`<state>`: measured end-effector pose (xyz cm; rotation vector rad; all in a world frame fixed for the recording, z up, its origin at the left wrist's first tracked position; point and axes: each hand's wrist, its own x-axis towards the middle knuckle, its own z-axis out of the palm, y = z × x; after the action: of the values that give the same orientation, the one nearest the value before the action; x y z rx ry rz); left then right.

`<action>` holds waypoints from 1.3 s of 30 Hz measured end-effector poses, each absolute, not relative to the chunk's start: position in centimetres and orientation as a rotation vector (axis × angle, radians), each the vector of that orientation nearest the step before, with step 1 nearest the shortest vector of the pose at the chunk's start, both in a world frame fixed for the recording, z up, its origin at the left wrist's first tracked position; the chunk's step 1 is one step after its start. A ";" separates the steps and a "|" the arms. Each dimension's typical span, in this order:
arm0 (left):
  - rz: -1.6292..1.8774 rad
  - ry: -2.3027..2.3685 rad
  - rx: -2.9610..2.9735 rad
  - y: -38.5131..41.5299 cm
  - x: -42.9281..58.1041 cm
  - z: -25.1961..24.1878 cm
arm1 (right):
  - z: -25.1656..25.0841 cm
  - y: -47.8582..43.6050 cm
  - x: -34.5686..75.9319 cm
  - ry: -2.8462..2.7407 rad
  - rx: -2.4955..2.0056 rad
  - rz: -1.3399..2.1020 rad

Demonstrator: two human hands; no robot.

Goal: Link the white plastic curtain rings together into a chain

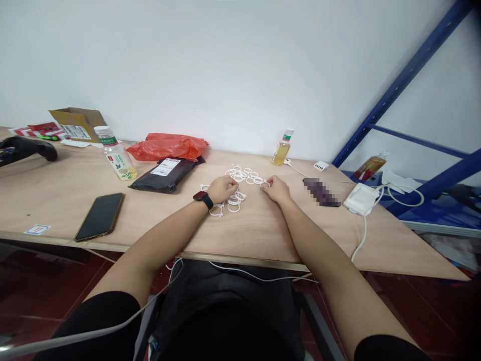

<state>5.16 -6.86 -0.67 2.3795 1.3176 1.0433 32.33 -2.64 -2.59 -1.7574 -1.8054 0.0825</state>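
Several white plastic rings (pixel 233 206), each with a small knob, lie in loose groups on the wooden table. My left hand (pixel 222 189), a dark watch (pixel 203 199) on its wrist, rests among the nearer rings with its fingers closed together. What those fingers pinch, if anything, is too small to make out. On the right, my right hand (pixel 276 190) pinches one white ring (pixel 265 183) between thumb and fingers. A farther cluster of white rings (pixel 237 173) lies between and beyond both hands.
A phone (pixel 99 216), a black parcel (pixel 165 175), a red plastic bag (pixel 169 146) and a bottle (pixel 116 154) are on the left. To the right are another bottle (pixel 281 149), a blurred-out dark object (pixel 322 192) and a white adapter (pixel 361 198) with cables.
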 end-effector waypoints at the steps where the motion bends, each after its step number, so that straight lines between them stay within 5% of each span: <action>1: 1.044 1.311 2.375 -6.9 5.2 -0.6 | -2.6 -2.7 32.3 -1.773 -1.732 0.094; 15: 1.073 1.157 2.360 -7.2 5.6 -0.4 | -0.3 -8.5 24.8 -2.003 -0.948 0.237; 39: 1.143 1.134 2.313 -7.8 5.6 0.4 | -0.7 -8.9 24.5 -1.980 -0.979 0.393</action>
<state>5.63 -7.82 0.42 2.3134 1.1344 1.1426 24.48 -8.90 -0.74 -0.9790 -1.9804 0.3932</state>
